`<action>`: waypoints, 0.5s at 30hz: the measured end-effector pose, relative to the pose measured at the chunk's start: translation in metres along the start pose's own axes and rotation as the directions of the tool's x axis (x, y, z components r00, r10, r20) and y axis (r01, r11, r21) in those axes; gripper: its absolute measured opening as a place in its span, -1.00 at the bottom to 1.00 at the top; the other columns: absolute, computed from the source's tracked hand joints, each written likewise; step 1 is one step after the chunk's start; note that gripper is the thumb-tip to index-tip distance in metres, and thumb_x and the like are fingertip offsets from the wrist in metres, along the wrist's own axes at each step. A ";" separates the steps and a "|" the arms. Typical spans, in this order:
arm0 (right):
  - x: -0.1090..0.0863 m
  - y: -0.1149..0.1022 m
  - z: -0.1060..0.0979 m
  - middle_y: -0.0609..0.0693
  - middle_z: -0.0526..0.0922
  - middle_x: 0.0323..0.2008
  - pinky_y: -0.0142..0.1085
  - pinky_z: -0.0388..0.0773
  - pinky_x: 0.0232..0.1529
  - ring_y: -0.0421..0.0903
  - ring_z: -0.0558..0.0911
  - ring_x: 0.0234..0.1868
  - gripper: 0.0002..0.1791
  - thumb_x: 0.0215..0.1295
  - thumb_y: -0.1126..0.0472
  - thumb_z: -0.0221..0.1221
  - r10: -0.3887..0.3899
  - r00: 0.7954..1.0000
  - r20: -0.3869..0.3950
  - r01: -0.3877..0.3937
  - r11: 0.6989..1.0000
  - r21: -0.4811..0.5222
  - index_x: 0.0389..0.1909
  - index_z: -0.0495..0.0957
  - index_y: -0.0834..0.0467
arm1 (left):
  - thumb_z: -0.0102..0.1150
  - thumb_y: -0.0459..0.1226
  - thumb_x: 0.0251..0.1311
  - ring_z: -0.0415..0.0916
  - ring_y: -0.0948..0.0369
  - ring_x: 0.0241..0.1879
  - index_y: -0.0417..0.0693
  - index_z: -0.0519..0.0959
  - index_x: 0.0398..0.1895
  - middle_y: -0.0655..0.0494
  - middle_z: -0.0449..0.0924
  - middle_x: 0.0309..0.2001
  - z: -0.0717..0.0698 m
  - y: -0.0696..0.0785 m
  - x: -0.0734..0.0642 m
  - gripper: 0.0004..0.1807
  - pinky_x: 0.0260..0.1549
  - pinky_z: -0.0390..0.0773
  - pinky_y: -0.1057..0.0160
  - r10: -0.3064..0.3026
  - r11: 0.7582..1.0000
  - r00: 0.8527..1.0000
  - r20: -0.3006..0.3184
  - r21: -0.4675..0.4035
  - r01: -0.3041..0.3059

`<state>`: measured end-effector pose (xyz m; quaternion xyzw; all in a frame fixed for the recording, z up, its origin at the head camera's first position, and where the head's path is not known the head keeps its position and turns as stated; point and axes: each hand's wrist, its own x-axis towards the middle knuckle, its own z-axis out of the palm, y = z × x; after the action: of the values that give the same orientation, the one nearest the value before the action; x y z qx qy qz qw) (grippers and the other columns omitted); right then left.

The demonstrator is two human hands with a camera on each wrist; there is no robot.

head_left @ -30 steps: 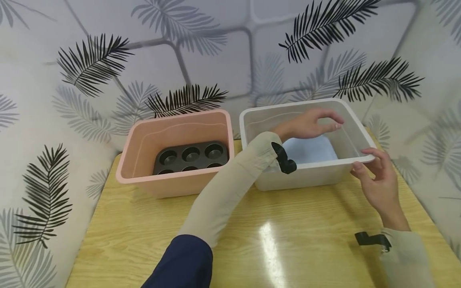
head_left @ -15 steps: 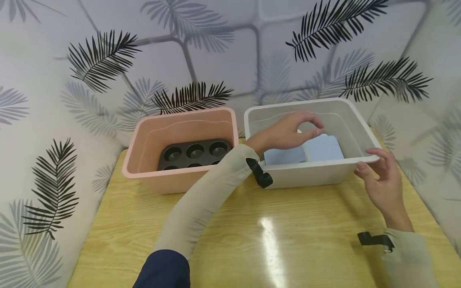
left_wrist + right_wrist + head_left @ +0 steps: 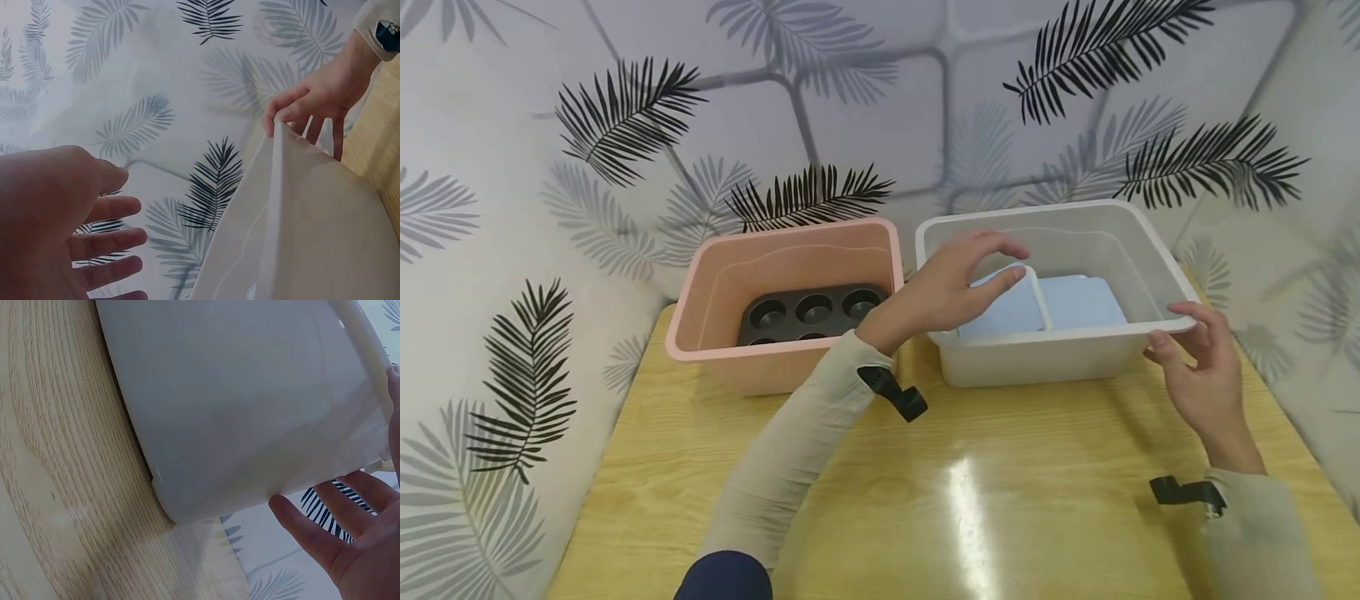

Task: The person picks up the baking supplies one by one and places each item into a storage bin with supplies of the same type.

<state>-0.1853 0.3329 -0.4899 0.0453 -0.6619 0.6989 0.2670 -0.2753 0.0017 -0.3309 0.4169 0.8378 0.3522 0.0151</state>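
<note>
My left hand [image 3: 951, 287] hovers over the left end of a white plastic bin [image 3: 1030, 358], its fingers loosely bent and nothing between them. In the left wrist view the fingers [image 3: 112, 240] are spread apart. My right hand [image 3: 1206, 375] grips the bin's front right corner, thumb and fingers on the rim and wall. The right wrist view has its fingertips against the bin wall [image 3: 237, 412]. Inside the bin lies a light blue box-like thing [image 3: 1082, 302], and a light blue piece with a white edge [image 3: 1003, 308] is beside it; my left hand partly hides this piece.
Left of the white bin stands a pink plastic bin [image 3: 775, 367] holding a dark muffin tin [image 3: 812, 308]. Both bins stand on a wooden table [image 3: 880, 500], close to a leaf-patterned backdrop [image 3: 865, 100].
My left hand has moved left across the white bin, from near its right side to its left end, uncovering more of the light blue things. The right hand keeps its place on the corner.
</note>
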 end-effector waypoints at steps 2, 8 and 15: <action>0.002 0.001 0.000 0.02 0.78 0.02 -0.49 0.77 -0.15 -0.23 0.78 0.04 -0.46 0.43 0.62 0.18 0.001 1.000 -0.003 -0.001 1.000 0.001 0.40 0.41 0.47 | 0.10 -0.12 0.68 0.47 0.17 0.51 -0.03 0.63 0.36 0.08 0.62 0.40 -0.004 0.000 -0.006 -0.64 0.54 0.40 0.27 -0.033 0.999 0.999 -0.010 -0.029 0.032; 0.002 0.007 0.002 -0.03 0.76 0.04 -0.51 0.76 -0.14 -0.27 0.76 0.06 -0.44 0.45 0.59 0.18 0.022 1.000 -0.021 -0.023 0.999 -0.039 0.45 0.38 0.44 | 0.09 -0.16 0.68 0.48 0.16 0.46 -0.03 0.63 0.36 0.09 0.63 0.38 -0.007 -0.004 -0.028 -0.65 0.47 0.51 0.06 -0.096 0.982 0.995 -0.037 -0.169 0.088; 0.001 0.001 -0.003 -0.04 0.71 0.22 -0.51 0.76 -0.09 -0.27 0.75 0.11 -0.40 0.48 0.55 0.19 0.094 0.995 0.011 -0.095 0.995 0.020 0.51 0.43 0.26 | 0.12 -0.21 0.65 0.56 0.15 0.37 -0.06 0.65 0.32 0.05 0.68 0.30 -0.005 -0.012 -0.053 -0.67 0.46 0.53 -0.07 -0.096 0.980 0.988 -0.121 -0.184 0.073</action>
<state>-0.1863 0.3358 -0.4910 0.0201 -0.6573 0.7174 0.2298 -0.2511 -0.0437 -0.3485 0.3541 0.8190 0.4514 0.0131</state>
